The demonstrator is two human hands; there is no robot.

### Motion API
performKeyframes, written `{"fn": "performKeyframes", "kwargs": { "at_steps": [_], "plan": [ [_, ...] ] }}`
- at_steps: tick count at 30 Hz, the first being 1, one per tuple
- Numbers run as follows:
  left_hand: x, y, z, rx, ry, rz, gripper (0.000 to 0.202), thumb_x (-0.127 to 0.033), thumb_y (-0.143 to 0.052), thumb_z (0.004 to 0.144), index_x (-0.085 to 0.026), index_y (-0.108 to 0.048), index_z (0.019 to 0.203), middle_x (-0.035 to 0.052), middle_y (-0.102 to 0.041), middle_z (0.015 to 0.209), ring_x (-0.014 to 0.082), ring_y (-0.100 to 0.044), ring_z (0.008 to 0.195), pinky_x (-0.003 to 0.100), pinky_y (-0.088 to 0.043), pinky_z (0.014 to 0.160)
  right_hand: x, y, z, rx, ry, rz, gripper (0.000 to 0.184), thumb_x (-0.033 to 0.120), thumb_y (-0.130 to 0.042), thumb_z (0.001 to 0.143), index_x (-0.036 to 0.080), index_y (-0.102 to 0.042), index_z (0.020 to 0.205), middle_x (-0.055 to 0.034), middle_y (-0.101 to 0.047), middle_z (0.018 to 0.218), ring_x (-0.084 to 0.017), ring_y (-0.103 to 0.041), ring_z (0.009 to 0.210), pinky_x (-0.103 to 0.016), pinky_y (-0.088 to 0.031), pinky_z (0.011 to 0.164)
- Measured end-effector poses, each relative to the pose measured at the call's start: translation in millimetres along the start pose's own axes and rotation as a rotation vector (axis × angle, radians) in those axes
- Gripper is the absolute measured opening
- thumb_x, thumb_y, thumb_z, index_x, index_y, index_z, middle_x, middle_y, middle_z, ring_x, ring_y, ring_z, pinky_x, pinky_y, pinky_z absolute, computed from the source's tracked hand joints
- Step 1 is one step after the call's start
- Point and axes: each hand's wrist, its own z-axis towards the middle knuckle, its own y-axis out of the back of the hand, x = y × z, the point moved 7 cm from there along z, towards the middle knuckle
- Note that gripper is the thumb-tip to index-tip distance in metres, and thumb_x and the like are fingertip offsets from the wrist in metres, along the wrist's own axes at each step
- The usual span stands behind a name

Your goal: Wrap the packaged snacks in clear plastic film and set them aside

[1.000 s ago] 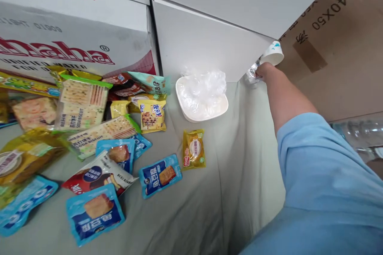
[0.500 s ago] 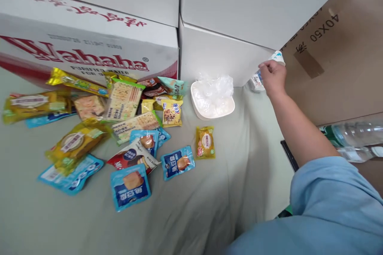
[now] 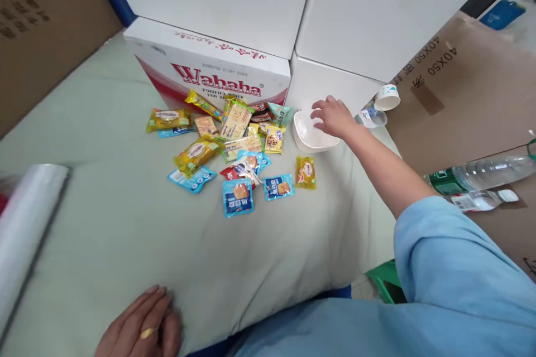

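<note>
My right hand is stretched over a white plastic bowl, fingers apart and holding nothing I can see. Whether it touches the rim I cannot tell. A white paper cup with a blue print lies to its right, beside a clear plastic container with a white label. At the lower left, my left hand, a ring on one finger, rests on the pale cloth with its fingers loosely curled together. Left of the bowl lie wrapped snacks, among them a small yellow packet and a blue packet.
A Wahaha carton and large white boxes stand behind the snacks. Brown cardboard borders the right side, where plastic bottles lie. A white roll lies at the left, and something green shows below the cloth edge.
My right hand has let go of the paper cup and moved left over the bowl, its fingers now spread. The view has pulled back and turned left, bringing my left hand into sight.
</note>
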Motion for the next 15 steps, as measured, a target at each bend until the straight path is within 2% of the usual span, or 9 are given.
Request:
{"fn": "performKeyframes", "kwargs": {
  "at_steps": [2, 4, 6, 8, 9, 10, 12, 13, 15],
  "plan": [
    [-12.2, 2.9, 6.8, -0.011, -0.073, 0.083, 0.018, -0.017, -0.071, 0.086, -0.02, -0.071, 0.104, 0.0132, -0.078, 0.106, 0.0321, -0.076, 0.096, 0.046, -0.057, 0.091, 7.2, 9.7, 2.2, -0.102, -0.047, 0.047, 0.02, 0.034, -0.063, 0.098, 0.021, -0.077, 0.097, -0.0153, -0.073, 0.117, -0.036, -0.055, 0.115, -0.056, -0.045, 0.101],
    [-17.2, 5.7, 11.5, -0.003, -0.07, 0.066, 0.014, -0.017, -0.069, 0.089, -0.02, -0.07, 0.104, 0.0128, -0.077, 0.106, 0.0308, -0.075, 0.097, 0.044, -0.057, 0.091, 13.3, 37.1, -8.1, -0.313, -0.109, 0.198, 0.019, 0.033, -0.06, 0.099, 0.021, -0.074, 0.093, -0.0123, -0.074, 0.107, -0.03, -0.059, 0.104, -0.05, -0.047, 0.1],
    [-18.2, 9.9, 13.9, -0.006, 0.012, -0.031, 0.01, -0.02, -0.065, 0.094, -0.02, -0.069, 0.103, 0.0115, -0.076, 0.107, 0.0289, -0.074, 0.1, 0.043, -0.057, 0.092, 21.4, 67.0, -34.6, -0.546, -0.175, 0.456, 0.016, 0.037, -0.064, 0.097, 0.023, -0.071, 0.093, -0.0066, -0.072, 0.097, -0.023, -0.06, 0.089, -0.042, -0.05, 0.089],
    [-17.7, 12.1, 14.9, -0.013, 0.198, -0.17, 0.011, -0.027, -0.061, 0.098, -0.022, -0.07, 0.103, 0.0092, -0.075, 0.106, 0.0257, -0.073, 0.099, 0.039, -0.057, 0.089, 36.6, 78.1, -69.5, -0.668, -0.263, 0.831, 0.018, 0.042, -0.071, 0.091, 0.024, -0.067, 0.091, -0.0003, -0.065, 0.083, -0.016, -0.054, 0.07, -0.032, -0.048, 0.069],
    [-18.6, 10.3, 15.2, 0.001, 0.318, -0.257, 0.015, -0.031, -0.059, 0.1, -0.022, -0.07, 0.103, 0.0076, -0.075, 0.103, 0.0236, -0.073, 0.095, 0.037, -0.057, 0.085, 49.9, 72.4, -86.5, -0.656, -0.312, 1.057, 0.021, 0.044, -0.074, 0.088, 0.025, -0.065, 0.09, 0.0024, -0.06, 0.077, -0.013, -0.048, 0.062, -0.028, -0.043, 0.06],
    [-21.6, 5.9, 15.5, 0.032, 0.439, -0.351, 0.018, -0.036, -0.058, 0.101, -0.023, -0.071, 0.103, 0.0056, -0.074, 0.097, 0.0212, -0.073, 0.087, 0.034, -0.057, 0.078, 68.7, 59.6, -102.1, -0.584, -0.362, 1.277, 0.025, 0.045, -0.078, 0.084, 0.025, -0.064, 0.088, 0.0044, -0.056, 0.073, -0.011, -0.043, 0.056, -0.025, -0.038, 0.053],
    [-35.4, -10.3, 18.5, 0.149, 0.644, -0.585, 0.027, -0.045, -0.058, 0.101, -0.023, -0.071, 0.104, 0.0018, -0.072, 0.083, 0.0177, -0.069, 0.072, 0.029, -0.055, 0.065, 117.6, 22.5, -133.6, -0.377, -0.486, 1.608, 0.033, 0.044, -0.087, 0.074, 0.024, -0.063, 0.086, 0.0076, -0.048, 0.065, -0.007, -0.035, 0.049, -0.022, -0.031, 0.046],
    [-44.6, -18.8, 21.7, 0.201, 0.722, -0.703, 0.03, -0.049, -0.059, 0.1, -0.022, -0.07, 0.104, 0.0009, -0.07, 0.078, 0.0169, -0.068, 0.069, 0.028, -0.054, 0.064, 143.1, 2.9, -149.8, -0.297, -0.55, 1.711, 0.036, 0.043, -0.089, 0.071, 0.024, -0.063, 0.085, 0.0083, -0.046, 0.063, -0.007, -0.034, 0.048, -0.021, -0.03, 0.045],
    [-61.0, -31.6, 31.4, 0.238, 0.835, -0.894, 0.035, -0.054, -0.063, 0.096, -0.02, -0.07, 0.103, 0.0012, -0.068, 0.078, 0.016, -0.066, 0.07, 0.027, -0.054, 0.064, 187.7, -31.6, -180.6, -0.238, -0.663, 1.829, 0.04, 0.043, -0.093, 0.066, 0.023, -0.065, 0.084, 0.0081, -0.048, 0.063, -0.006, -0.037, 0.049, -0.02, -0.032, 0.045]
  ]
}}
